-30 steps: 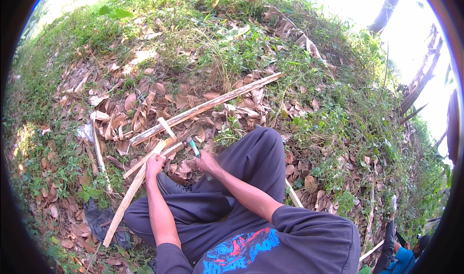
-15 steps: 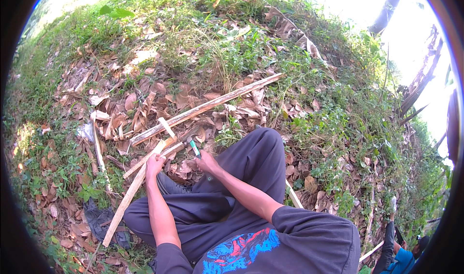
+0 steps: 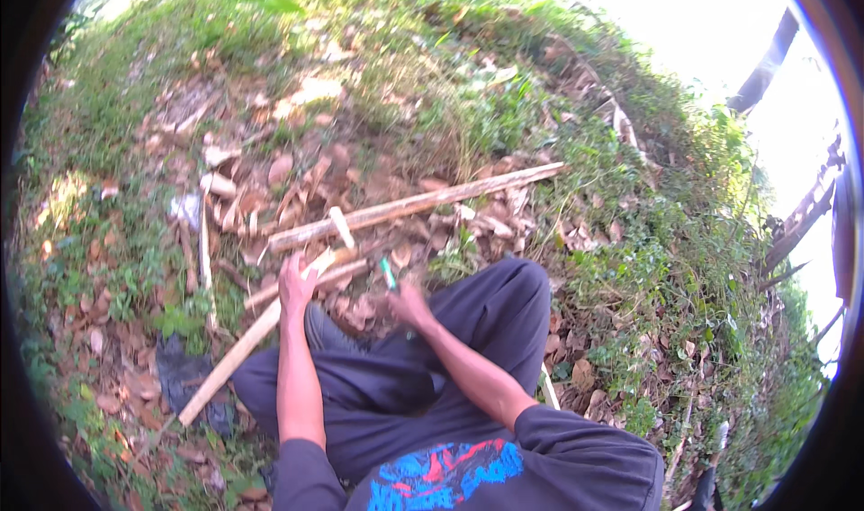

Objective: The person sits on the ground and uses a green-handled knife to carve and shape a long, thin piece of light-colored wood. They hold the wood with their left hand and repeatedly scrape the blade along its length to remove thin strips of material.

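My left hand (image 3: 295, 281) grips a long pale wooden strip (image 3: 229, 367) near its upper end, the thumb lying on the wood. The strip slants from the lower left up toward a small wooden crosspiece (image 3: 341, 226). Beneath it, another wooden strip (image 3: 346, 271) lies across at an angle. My right hand (image 3: 410, 307), blurred, is closed around the green and white handle of what looks like a hammer (image 3: 388, 275). Its head is smeared and hard to make out here. The tool is held to the right of the joined wood, apart from it.
A long rough plank (image 3: 414, 205) lies on dry leaves just beyond the hands. Left of it are a thin stick (image 3: 206, 259), a clear plastic scrap (image 3: 186, 208) and dark plastic sheeting (image 3: 184, 376). My folded legs (image 3: 486, 322) are close below.
The whole view has shifted, so the scene sits farther right. My left fingers look straighter on the strip. The hammer has moved slightly away from the wood and blurred.
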`<move>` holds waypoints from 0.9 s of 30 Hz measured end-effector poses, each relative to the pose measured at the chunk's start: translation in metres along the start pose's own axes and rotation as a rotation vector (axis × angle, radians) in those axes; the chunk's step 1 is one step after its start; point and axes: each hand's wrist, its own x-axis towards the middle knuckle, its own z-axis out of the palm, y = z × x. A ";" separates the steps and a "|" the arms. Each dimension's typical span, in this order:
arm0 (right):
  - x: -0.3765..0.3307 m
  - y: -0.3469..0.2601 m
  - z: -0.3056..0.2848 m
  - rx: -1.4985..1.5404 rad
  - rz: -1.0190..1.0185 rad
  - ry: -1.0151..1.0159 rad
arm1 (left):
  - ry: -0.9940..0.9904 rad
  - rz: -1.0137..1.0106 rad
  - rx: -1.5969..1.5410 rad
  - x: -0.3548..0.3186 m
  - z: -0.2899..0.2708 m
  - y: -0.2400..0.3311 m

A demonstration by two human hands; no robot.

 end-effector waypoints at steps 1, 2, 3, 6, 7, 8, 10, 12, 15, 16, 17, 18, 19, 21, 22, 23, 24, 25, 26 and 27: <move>-0.002 0.003 0.002 -0.014 0.002 0.005 | -0.035 0.024 0.070 0.003 -0.002 0.008; -0.005 0.000 0.009 0.059 -0.011 -0.013 | 0.058 0.105 0.147 -0.003 -0.002 -0.007; -0.005 -0.001 0.008 0.125 -0.019 -0.017 | -0.010 0.032 0.186 -0.005 0.002 -0.004; -0.019 -0.008 0.007 0.129 0.025 -0.008 | -0.154 -0.054 0.354 -0.019 0.013 -0.014; -0.022 -0.015 0.004 0.103 0.037 -0.004 | -0.147 -0.078 0.343 -0.018 0.016 -0.016; -0.025 -0.018 0.001 0.092 0.054 -0.005 | -0.114 -0.094 0.385 -0.013 0.019 -0.014; -0.022 -0.016 0.000 0.131 0.042 -0.022 | -0.115 -0.072 0.391 -0.009 0.019 -0.022; -0.022 -0.014 0.004 0.111 0.037 -0.014 | -0.068 -0.038 0.383 -0.011 0.019 -0.028; -0.018 -0.016 0.005 0.079 0.023 -0.008 | -0.082 -0.068 0.385 -0.007 0.021 -0.029; -0.021 -0.023 0.003 0.072 0.048 -0.016 | -0.062 -0.053 0.379 -0.007 0.022 -0.025; -0.021 -0.022 0.005 0.071 0.059 -0.018 | -0.081 -0.073 0.377 -0.007 0.023 -0.023; -0.019 -0.022 0.006 0.069 0.062 -0.023 | -0.092 -0.095 0.376 -0.007 0.023 -0.023; -0.018 -0.022 0.007 0.066 0.067 -0.027 | -0.103 -0.116 0.376 -0.006 0.023 -0.022; -0.015 -0.022 0.008 0.064 0.064 -0.025 | -0.070 -0.113 0.374 -0.005 0.026 -0.026; -0.014 -0.021 0.009 0.054 0.061 -0.017 | -0.063 -0.114 0.376 -0.005 0.027 -0.026; -0.013 -0.020 0.009 0.044 0.058 -0.009 | -0.056 -0.114 0.377 -0.006 0.029 -0.025; -0.012 -0.019 0.010 0.049 0.064 -0.015 | -0.056 -0.117 0.348 -0.007 0.029 -0.024; -0.011 -0.018 0.010 0.060 0.064 -0.012 | -0.068 -0.128 0.358 -0.007 0.029 -0.023; -0.011 -0.016 0.010 0.072 0.065 -0.009 | -0.080 -0.139 0.368 -0.005 0.030 -0.021; -0.010 -0.016 0.009 0.082 0.062 -0.003 | -0.087 -0.148 0.376 -0.003 0.030 -0.020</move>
